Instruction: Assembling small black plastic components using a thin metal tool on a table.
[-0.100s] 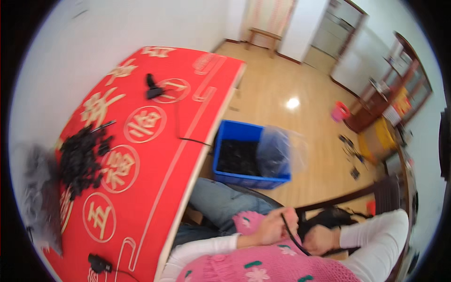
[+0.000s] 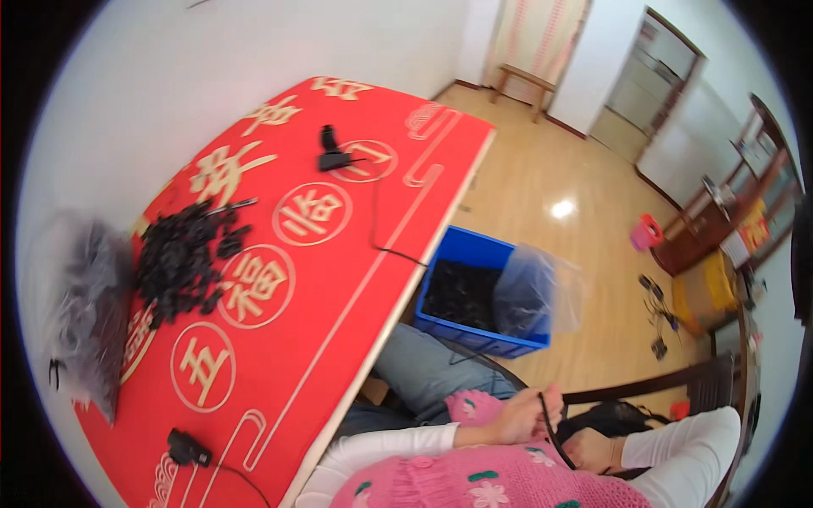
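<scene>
Thin black strap held low at right, over lap, clear of table edge; long axis steep, upper end near top of left hand, lower end slanting toward right hand.
Left hand: fingers pinched on strap's upper part.
Right hand: closed at strap's lower end, exact grip unclear.
Red table cover: gold round emblems in row.
Clear bag of dark parts at left edge.
Blue bin on floor, clear bag beside.
</scene>
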A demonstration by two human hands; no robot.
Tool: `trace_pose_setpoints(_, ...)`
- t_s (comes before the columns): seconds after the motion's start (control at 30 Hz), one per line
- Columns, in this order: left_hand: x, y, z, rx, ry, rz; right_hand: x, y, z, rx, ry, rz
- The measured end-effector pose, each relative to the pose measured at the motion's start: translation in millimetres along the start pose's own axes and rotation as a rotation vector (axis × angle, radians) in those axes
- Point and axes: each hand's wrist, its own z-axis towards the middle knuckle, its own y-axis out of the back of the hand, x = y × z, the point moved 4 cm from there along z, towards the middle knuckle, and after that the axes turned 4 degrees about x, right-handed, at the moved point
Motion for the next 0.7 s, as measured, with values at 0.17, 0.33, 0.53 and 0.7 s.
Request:
trace_pose_setpoints(0.17,6,17,8,0.110,0.011,1.052,-37,-46,-44,0.214,0.014,0.072)
trace_pose_setpoints(0.33,-11,44,-32,0.308,0.035,1.146,-97,-13,28,0.466,0.036,0.270)
trace_pose_setpoints(0.53,-82,6,-98,0.011,0.036,1.110,-105,64,95,0.747,-0.190,0.458)
trace_pose_setpoints(0.7,-110,5,-141,-0.350,-0.088,1.019,-131,92,134,0.871,-0.425,0.688)
